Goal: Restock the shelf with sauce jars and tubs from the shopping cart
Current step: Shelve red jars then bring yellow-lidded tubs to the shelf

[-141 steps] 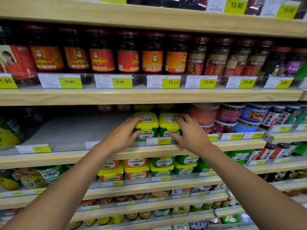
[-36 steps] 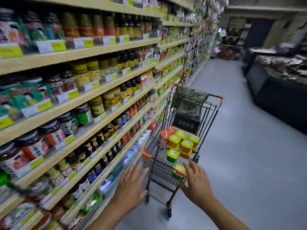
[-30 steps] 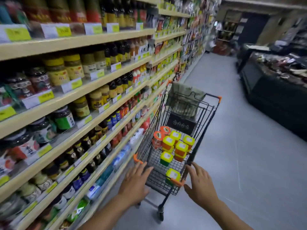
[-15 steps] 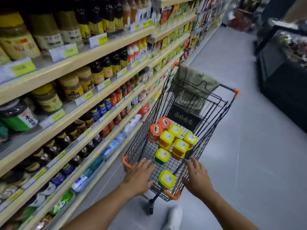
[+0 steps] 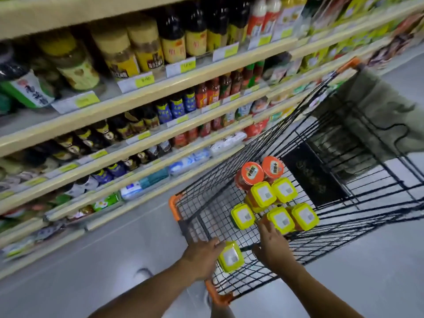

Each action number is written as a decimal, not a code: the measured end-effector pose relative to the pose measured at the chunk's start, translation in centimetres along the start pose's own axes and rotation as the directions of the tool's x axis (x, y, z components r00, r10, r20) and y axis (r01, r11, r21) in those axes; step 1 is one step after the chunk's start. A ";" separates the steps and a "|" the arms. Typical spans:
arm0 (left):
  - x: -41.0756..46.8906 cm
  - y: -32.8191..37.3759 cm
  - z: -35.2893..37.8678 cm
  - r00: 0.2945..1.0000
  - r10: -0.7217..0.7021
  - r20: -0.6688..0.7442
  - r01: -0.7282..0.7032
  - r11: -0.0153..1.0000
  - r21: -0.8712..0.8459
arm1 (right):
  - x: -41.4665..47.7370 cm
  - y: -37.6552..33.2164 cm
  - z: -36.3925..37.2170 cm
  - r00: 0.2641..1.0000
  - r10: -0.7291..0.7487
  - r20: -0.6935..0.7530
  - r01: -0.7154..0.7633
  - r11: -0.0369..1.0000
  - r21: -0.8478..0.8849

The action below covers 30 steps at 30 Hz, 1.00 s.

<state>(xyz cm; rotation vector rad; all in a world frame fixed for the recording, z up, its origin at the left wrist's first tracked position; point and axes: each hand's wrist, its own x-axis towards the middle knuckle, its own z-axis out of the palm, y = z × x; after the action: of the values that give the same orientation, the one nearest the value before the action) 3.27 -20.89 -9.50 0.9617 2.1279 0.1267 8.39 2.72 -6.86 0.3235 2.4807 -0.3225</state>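
The left hand (image 5: 202, 254) curls its fingers round the near yellow-lidded tub (image 5: 230, 257), lying between both hands at the near end of the shopping cart (image 5: 174, 208), while the right hand (image 5: 273, 247), fingers straight and empty, points forward at the orange tub (image 5: 280, 220) just beyond.

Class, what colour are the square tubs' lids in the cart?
Yellow; the tub lids show best in the head view.
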 end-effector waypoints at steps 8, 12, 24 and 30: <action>5.4 2.4 6.0 0.968 -0.227 0.109 0.231 0.973 -0.022 | 7.4 2.2 3.3 0.969 -0.053 0.240 0.047 0.998 0.028; 8.2 3.1 7.6 0.931 -0.320 0.178 0.335 0.940 -0.062 | 10.9 3.2 4.7 0.957 -0.074 0.282 0.068 0.997 0.032; 13.6 4.2 13.1 0.865 -0.471 0.170 0.500 0.836 -0.228 | 19.1 4.4 7.5 0.950 -0.170 0.264 0.239 0.936 -0.258; 14.0 4.5 13.7 0.865 -0.486 0.124 0.502 0.844 -0.188 | 20.3 4.2 9.6 0.934 -0.184 0.307 0.314 0.834 -0.454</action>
<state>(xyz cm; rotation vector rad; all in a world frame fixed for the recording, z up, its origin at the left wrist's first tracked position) 9.71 -11.17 -25.92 0.2642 2.1718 0.0591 -1.04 6.90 -27.23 -0.2516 2.2474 0.1736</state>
